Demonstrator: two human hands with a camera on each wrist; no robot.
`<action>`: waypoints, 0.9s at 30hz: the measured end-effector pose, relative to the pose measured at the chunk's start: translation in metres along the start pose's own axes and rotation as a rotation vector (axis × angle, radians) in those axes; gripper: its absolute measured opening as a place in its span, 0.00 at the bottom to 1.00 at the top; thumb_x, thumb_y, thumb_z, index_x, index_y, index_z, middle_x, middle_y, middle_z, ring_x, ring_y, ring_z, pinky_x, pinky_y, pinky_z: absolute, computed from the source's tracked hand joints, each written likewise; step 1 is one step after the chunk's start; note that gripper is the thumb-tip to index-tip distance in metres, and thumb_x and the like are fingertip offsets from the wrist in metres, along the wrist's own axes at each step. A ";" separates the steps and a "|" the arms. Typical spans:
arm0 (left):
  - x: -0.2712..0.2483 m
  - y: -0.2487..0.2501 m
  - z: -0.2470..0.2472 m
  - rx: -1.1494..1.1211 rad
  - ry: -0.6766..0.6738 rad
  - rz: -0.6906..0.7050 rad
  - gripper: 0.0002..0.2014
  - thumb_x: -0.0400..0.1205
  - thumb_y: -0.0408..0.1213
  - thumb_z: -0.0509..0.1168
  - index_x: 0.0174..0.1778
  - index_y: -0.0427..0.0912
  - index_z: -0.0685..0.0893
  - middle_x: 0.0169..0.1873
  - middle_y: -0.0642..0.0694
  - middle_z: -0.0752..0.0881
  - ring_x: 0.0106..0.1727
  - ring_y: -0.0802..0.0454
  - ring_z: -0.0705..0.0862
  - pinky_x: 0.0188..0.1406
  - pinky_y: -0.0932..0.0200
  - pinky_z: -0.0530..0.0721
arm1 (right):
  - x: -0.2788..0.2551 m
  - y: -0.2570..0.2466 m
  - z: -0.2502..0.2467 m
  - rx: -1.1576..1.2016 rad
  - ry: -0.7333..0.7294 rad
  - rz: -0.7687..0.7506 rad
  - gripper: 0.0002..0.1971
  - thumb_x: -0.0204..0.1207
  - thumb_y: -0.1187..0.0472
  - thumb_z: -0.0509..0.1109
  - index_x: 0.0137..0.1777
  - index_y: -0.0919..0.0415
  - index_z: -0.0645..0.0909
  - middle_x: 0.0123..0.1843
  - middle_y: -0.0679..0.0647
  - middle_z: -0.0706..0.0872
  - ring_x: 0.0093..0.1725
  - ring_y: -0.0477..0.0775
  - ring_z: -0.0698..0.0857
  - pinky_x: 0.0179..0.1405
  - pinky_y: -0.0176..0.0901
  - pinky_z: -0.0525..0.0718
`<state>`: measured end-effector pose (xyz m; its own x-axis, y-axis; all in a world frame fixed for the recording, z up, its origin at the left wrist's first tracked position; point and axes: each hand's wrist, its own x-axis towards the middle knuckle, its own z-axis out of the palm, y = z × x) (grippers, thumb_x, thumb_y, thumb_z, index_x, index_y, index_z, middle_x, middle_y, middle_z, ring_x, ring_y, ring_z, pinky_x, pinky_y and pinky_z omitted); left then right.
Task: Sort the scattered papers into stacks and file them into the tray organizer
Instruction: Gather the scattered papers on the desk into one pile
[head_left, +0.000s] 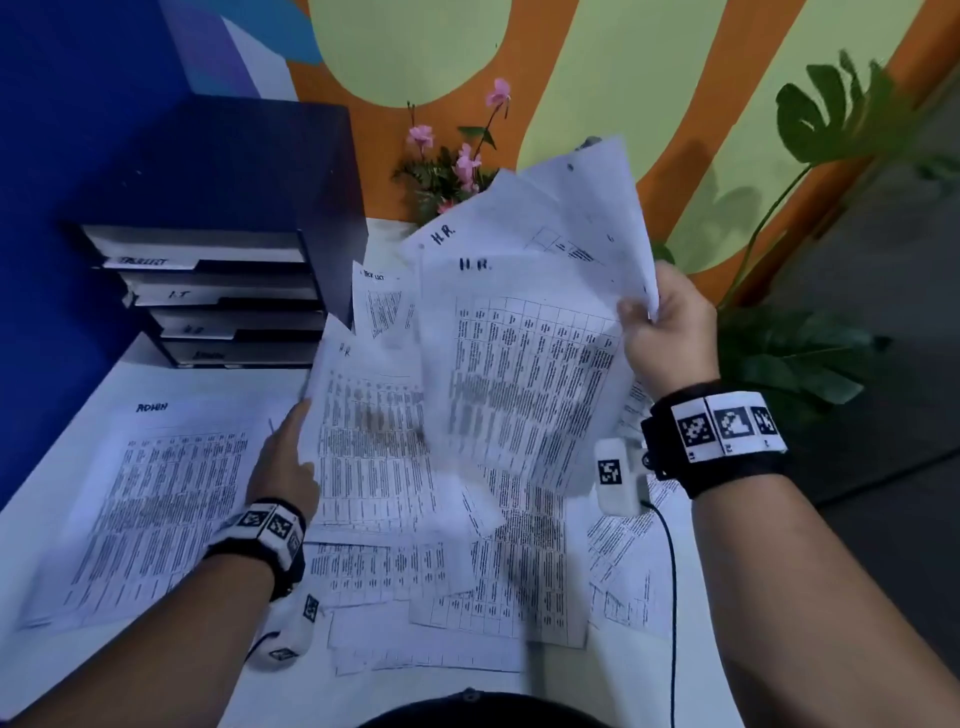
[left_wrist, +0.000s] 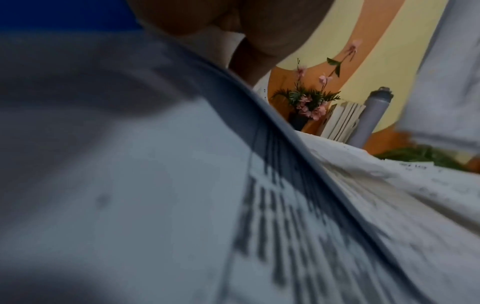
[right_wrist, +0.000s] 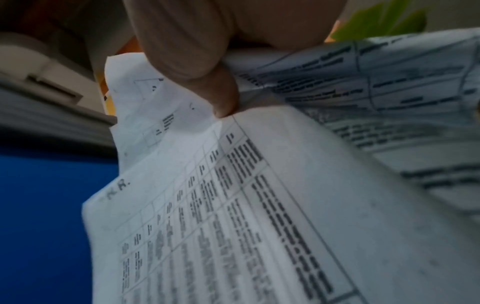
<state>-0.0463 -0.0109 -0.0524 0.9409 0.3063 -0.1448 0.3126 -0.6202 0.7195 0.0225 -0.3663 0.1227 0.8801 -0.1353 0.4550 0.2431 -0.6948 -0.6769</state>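
My right hand (head_left: 644, 314) pinches a fanned bunch of printed sheets marked "H.R." (head_left: 524, 364) by their right edge and holds them up above the table; its thumb (right_wrist: 207, 82) presses on the top sheet (right_wrist: 233, 205). My left hand (head_left: 288, 457) holds the left edge of another "H.R." sheet (head_left: 363, 431), which is raised off the pile. That sheet (left_wrist: 130, 164) fills the left wrist view under my fingers (left_wrist: 246, 30). A sheet marked "ADMIN" (head_left: 156, 493) lies flat at the left. The dark tray organizer (head_left: 208, 291) with labelled tiers stands at the back left.
More printed sheets (head_left: 467, 587) lie scattered across the white table (head_left: 31, 519). A vase of pink flowers (head_left: 452, 171), leaning books (left_wrist: 342, 119) and a grey bottle (left_wrist: 371, 115) stand by the back wall. A large leafy plant (head_left: 831, 130) stands off the table's right edge.
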 end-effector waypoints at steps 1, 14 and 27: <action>-0.004 0.002 0.001 -0.046 -0.022 -0.008 0.40 0.82 0.19 0.58 0.80 0.66 0.59 0.69 0.47 0.75 0.49 0.41 0.85 0.47 0.50 0.85 | -0.001 -0.002 0.003 0.062 -0.020 0.067 0.05 0.75 0.73 0.63 0.48 0.68 0.79 0.43 0.67 0.81 0.38 0.57 0.77 0.36 0.47 0.76; -0.035 0.010 0.040 -0.039 -0.399 -0.213 0.30 0.80 0.53 0.67 0.75 0.44 0.71 0.71 0.43 0.78 0.68 0.44 0.78 0.70 0.52 0.74 | -0.088 0.040 0.113 -0.099 -0.512 0.398 0.11 0.80 0.56 0.68 0.48 0.66 0.82 0.43 0.62 0.85 0.43 0.63 0.86 0.43 0.54 0.87; -0.026 0.001 0.033 0.037 -0.308 -0.276 0.25 0.82 0.41 0.65 0.74 0.37 0.72 0.69 0.40 0.79 0.69 0.41 0.78 0.69 0.53 0.74 | -0.058 0.054 0.087 -0.092 -0.195 0.271 0.15 0.84 0.51 0.63 0.44 0.62 0.82 0.42 0.58 0.84 0.42 0.60 0.82 0.42 0.48 0.82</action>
<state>-0.0661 -0.0437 -0.0703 0.8141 0.2380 -0.5297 0.5582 -0.5723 0.6008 0.0198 -0.3349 0.0094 0.9712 -0.1923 0.1409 -0.0401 -0.7142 -0.6988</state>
